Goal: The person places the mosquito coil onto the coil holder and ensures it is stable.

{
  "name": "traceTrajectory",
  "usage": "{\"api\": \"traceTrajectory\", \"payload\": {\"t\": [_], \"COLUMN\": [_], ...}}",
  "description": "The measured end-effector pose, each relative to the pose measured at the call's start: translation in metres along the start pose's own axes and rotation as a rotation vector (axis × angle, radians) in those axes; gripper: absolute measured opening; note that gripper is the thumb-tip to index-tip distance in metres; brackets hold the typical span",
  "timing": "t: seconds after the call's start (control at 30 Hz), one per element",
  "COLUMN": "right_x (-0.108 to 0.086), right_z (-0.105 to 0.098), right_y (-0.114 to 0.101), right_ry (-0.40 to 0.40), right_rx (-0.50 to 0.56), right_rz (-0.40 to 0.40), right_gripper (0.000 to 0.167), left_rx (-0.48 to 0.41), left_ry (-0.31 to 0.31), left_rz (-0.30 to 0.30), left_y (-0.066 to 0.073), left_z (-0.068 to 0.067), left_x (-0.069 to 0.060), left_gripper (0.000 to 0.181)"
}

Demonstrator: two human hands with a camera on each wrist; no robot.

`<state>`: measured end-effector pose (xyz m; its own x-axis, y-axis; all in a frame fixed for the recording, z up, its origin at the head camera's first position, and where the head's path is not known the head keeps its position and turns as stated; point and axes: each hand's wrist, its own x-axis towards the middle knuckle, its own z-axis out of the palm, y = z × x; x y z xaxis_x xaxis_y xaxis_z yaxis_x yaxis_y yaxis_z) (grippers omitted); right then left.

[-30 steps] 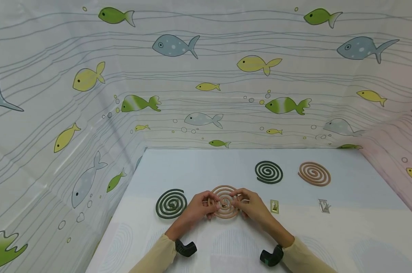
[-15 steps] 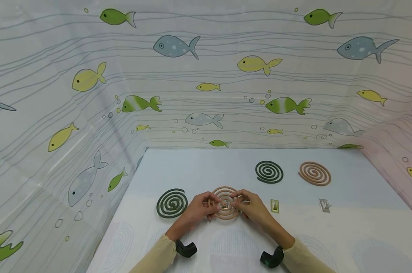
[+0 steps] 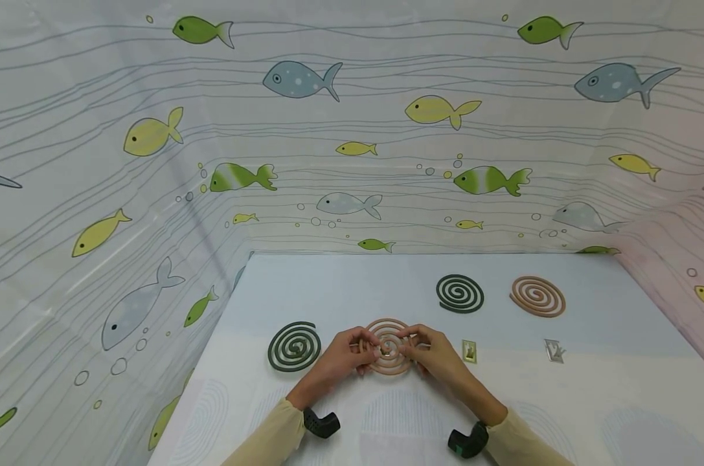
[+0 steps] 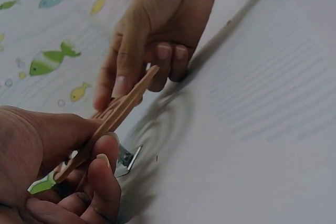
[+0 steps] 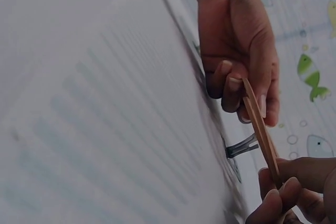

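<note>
Both grips closed! The left hand [image 3: 341,355] and right hand [image 3: 436,353] pinched the brown mosquito coil [image 5: 263,139] from opposite sides, a metal stand [image 5: 234,149] beneath it.

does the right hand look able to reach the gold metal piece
Probably yes, if the right hand lets go of the brown coil: nothing visible stands between that hand and the gold piece.

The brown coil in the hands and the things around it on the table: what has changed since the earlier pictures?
The brown coil has shifted very slightly right, together with the left hand and the right hand. Both hands keep holding it. The far brown coil, near green coil, far green coil, gold piece and silver piece stayed put.
</note>
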<state>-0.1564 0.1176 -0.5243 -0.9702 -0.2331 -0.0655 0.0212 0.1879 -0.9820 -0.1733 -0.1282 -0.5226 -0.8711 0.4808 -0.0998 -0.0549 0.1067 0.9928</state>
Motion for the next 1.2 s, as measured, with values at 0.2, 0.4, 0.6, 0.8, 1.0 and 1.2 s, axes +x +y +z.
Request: {"api": "traceTrajectory", "payload": {"t": [0.2,0.4,0.6,0.8,1.0,1.2], "right_x": [0.0022,0.0027,0.0035,0.0051,0.0068,0.0046], "right_z": [-0.0007,0.0009,0.0029,0.0043,0.0059,0.0081], "right_y": [0.0025,0.0030,-0.0003,0.0015,0.0049,0.0000], "right_ry": [0.011,0.018,0.028,0.027,0.036,0.039], "right_rx": [0.011,0.006,0.041,0.036,0.038,0.049], "right_rz": [0.006,0.010,0.009,0.017,0.016,0.020], "right_gripper": [0.030,0.029,0.029,0.031,0.032,0.032], "left_rx": [0.012,0.011,0.020,0.025,0.029,0.010], "left_ry": [-0.005,-0.001,0.017,0.021,0.019,0.017], "left_rz": [0.011,0.008,0.029,0.012,0.020,0.007], "left_y": [0.0021,0.0018,0.0014,0.0003,-0.0004,-0.0014], "left_z": [0.0005,0.0003,-0.0022,-0.0039,-0.0052,-0.0055], "left_x": [0.0015,0.0026,0.0040,0.0051,0.0053,0.0046], "left_gripper": [0.024,0.024,0.024,0.025,0.024,0.024]}}
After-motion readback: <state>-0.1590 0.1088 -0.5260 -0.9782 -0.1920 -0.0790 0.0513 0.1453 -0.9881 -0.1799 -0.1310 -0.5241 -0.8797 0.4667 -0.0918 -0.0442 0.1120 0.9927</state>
